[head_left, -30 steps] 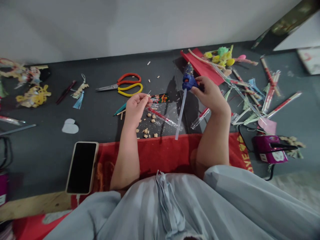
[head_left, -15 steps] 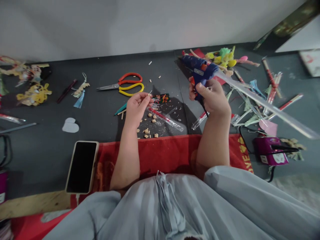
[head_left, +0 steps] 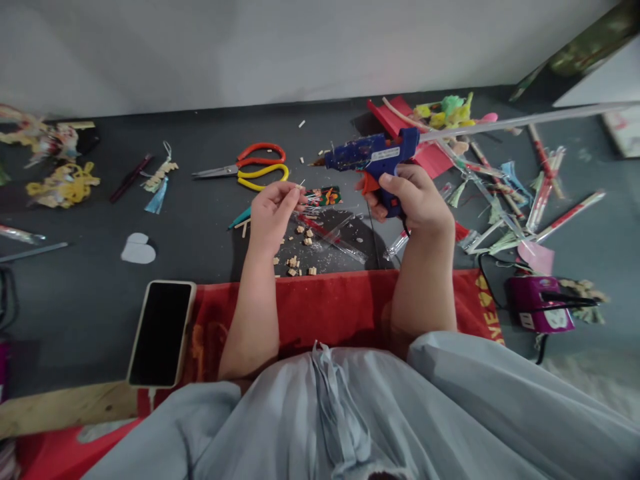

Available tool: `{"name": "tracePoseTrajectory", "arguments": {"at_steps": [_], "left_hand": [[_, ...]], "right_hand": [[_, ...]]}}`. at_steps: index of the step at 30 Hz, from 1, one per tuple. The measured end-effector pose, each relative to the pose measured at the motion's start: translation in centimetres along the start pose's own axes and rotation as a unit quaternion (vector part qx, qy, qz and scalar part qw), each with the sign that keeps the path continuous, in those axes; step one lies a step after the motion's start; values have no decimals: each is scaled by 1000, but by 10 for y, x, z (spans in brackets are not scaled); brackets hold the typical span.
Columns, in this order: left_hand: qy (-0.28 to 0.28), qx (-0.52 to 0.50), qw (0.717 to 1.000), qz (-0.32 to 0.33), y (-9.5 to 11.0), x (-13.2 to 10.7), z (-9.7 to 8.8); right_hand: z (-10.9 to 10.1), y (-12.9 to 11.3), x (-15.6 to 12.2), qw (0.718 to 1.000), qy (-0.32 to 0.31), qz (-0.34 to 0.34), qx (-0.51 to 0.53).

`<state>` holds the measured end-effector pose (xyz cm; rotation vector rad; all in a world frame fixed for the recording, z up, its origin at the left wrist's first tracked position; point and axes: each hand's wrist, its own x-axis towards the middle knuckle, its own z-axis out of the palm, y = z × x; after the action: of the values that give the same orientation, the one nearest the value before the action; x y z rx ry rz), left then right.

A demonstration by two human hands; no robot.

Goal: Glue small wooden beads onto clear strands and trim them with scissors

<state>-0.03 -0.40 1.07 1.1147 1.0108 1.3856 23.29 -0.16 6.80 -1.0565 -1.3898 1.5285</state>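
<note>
From afar, I see the right hand (head_left: 419,200) wrapped around a blue plastic glue gun (head_left: 377,159). Just left of this gun, the left hand (head_left: 273,212) pinches a thin pale piece (head_left: 301,184), almost closed. The step seems preparation for gluing; the next move calls for steady aim.

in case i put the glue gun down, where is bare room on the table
Bare table lies between the scissors, white cutout, phone and left hand, and in a strip between scissors and wall. Crowded: right of the right hand, with tassels, and between the hands, with wood bits.
</note>
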Motion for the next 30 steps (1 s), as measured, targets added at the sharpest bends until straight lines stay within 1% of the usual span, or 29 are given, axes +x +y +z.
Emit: {"name": "tracePoseTrajectory", "arguments": {"at_steps": [6, 9, 13, 16, 21, 25, 30], "left_hand": [[-2, 4, 1000, -6, -1, 1, -2], [-7, -9, 1000, -9, -1, 1, -2], [-22, -11, 1000, -8, 2, -1, -1], [-36, 11, 999, 2, 5, -3, 0], [-44, 32, 998, 26, 7, -4, 0], [-41, 24, 998, 42, 6, -4, 0], [-31, 46, 997, 47, 9, -4, 1]], "right_hand": [[5, -1, 0, 999, -31, 5, 24], [8, -1, 1, 999, -25, 1, 35], [9, -2, 1, 999, -20, 27, 23], [9, -4, 1, 999, -29, 44, 8], [7, -5, 1, 997, -67, 48, -3], [7, -6, 1, 997, -69, 42, -3], [7, -7, 1, 996, -71, 49, -1]]}}
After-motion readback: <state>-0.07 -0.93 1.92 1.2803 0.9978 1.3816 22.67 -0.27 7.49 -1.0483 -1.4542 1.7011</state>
